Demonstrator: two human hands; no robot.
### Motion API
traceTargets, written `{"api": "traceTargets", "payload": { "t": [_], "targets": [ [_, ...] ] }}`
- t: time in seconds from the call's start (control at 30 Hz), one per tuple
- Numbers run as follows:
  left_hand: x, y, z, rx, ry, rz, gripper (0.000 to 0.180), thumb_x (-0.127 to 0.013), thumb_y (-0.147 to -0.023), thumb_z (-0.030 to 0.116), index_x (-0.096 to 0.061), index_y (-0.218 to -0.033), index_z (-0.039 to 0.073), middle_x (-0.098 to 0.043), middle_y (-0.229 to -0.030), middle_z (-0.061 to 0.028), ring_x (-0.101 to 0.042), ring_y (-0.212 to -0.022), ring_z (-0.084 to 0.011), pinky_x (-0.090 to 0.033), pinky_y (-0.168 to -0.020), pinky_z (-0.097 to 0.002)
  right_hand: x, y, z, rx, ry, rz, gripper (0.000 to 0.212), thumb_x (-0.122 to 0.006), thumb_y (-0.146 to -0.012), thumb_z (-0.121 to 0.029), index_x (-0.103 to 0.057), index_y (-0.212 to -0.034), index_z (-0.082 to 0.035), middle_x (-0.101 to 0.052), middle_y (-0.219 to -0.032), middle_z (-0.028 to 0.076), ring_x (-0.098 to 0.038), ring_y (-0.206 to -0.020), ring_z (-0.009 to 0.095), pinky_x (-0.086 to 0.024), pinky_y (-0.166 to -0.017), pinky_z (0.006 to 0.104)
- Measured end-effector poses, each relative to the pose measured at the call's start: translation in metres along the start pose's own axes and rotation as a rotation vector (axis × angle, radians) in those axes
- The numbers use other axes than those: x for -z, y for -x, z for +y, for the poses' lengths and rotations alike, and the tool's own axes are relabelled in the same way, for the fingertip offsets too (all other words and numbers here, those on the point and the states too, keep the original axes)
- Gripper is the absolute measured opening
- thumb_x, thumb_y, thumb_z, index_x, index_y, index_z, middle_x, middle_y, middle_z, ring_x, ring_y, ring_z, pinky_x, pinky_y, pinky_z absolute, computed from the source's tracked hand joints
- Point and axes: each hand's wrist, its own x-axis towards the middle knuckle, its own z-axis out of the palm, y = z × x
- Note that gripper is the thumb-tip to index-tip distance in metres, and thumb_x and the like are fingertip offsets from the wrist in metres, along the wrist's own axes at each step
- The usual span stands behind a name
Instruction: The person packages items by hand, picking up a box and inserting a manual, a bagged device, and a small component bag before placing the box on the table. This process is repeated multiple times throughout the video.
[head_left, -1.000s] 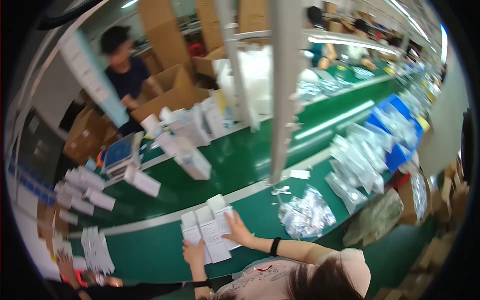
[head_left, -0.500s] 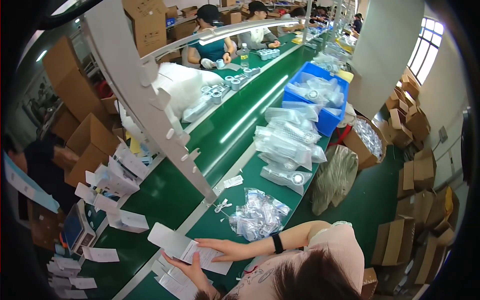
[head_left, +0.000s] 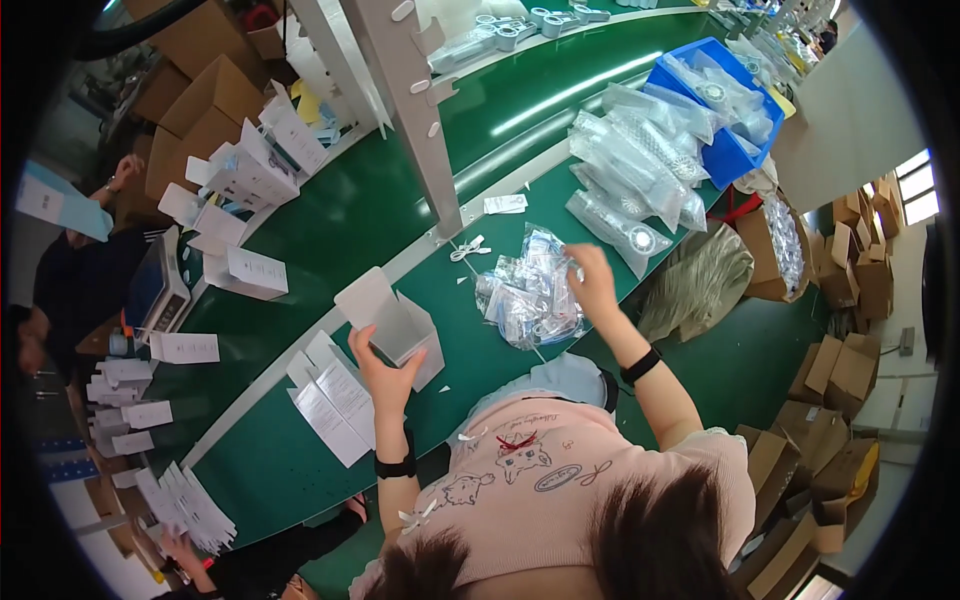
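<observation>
My left hand [head_left: 387, 378] grips a white carton [head_left: 422, 328] by its sides, thumb and fingers apart around it. The carton stands with its flap raised at the top. My right hand [head_left: 594, 278] reaches to the right edge of a pile of small clear plastic bags [head_left: 520, 310], its fingertips closed on a bag [head_left: 545, 248]. What the bags hold is hard to make out. Beside the left forearm lie printed white flattened cartons or sheets [head_left: 335, 405]. A coiled white cable [head_left: 470, 249] and a white printed slip [head_left: 505, 204] lie beyond the pile.
Bubble-wrapped items [head_left: 635, 165] lie at the far right, beside a blue bin [head_left: 740, 150]. A metal post [head_left: 425, 150] rises from the bench edge. Across the green belt [head_left: 330, 230] stand open white cartons [head_left: 245, 270]. Other people's hands [head_left: 125, 172] show at left.
My right hand has left the white carton and moved to the bag pile. The carton, formerly flatter between both hands, now stands opened up in my left hand. The view has shifted.
</observation>
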Motion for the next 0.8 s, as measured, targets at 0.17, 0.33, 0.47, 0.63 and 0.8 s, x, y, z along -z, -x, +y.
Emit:
{"api": "traceTargets", "payload": {
  "t": [0.17, 0.33, 0.47, 0.63, 0.8],
  "targets": [
    [-0.005, 0.002, 0.008, -0.022, 0.014, 0.049, 0.079, -0.080, -0.052, 0.014, -0.033, -0.114, 0.007, -0.040, -0.111, -0.0120, -0.045, -0.101, -0.0258, -0.037, -0.088, -0.0351, -0.007, -0.038, 0.066, -0.029, 0.504, 0.046, 0.054, -0.066, -0.059, -0.009, -0.047, -0.110, -0.005, -0.048, -0.105, 0.014, -0.045, -0.097, 0.033, -0.041, -0.080, 0.0418],
    [-0.012, 0.001, 0.014, 0.001, 0.022, 0.071, 0.079, -0.081, -0.052, 0.015, -0.031, -0.112, 0.006, -0.040, -0.112, -0.0139, -0.045, -0.102, -0.0260, -0.037, -0.088, -0.0354, -0.019, -0.061, 0.085, -0.263, 0.787, -0.352, 0.069, -0.067, -0.056, -0.010, -0.038, -0.119, -0.006, -0.044, -0.109, 0.015, -0.043, -0.101, 0.034, -0.040, -0.081, 0.0435],
    [-0.030, -0.001, 0.012, 0.082, 0.143, 0.137, 0.079, -0.081, -0.052, 0.013, -0.027, -0.109, 0.008, -0.034, -0.125, -0.0219, -0.045, -0.107, -0.0327, -0.039, -0.087, -0.0394, -0.013, -0.070, 0.077, -0.168, 0.512, -0.302, 0.065, -0.064, -0.056, -0.005, -0.038, -0.116, -0.005, -0.043, -0.103, 0.016, -0.045, -0.096, 0.035, -0.041, -0.079, 0.0431],
    [-0.042, 0.000, 0.004, -0.099, 0.107, 0.162, 0.081, -0.082, -0.053, 0.015, -0.022, -0.108, 0.008, -0.030, -0.128, -0.0236, -0.043, -0.109, -0.0308, -0.037, -0.090, -0.0369, 0.033, -0.099, -0.040, -0.234, -0.705, 0.072, 0.072, -0.061, -0.061, 0.001, -0.028, -0.124, -0.006, -0.039, -0.117, 0.013, -0.043, -0.106, 0.025, -0.039, -0.088, 0.0350],
    [-0.048, 0.000, 0.005, -0.082, 0.178, 0.166, 0.081, -0.082, -0.054, 0.016, -0.021, -0.106, 0.008, -0.027, -0.129, -0.0245, -0.041, -0.111, -0.0290, -0.036, -0.090, -0.0357, -0.005, -0.081, -0.156, -0.269, -1.321, 0.247, 0.067, -0.057, -0.072, 0.000, -0.023, -0.130, -0.009, -0.041, -0.118, 0.011, -0.042, -0.109, 0.022, -0.035, -0.093, 0.0329]
  ]
}}
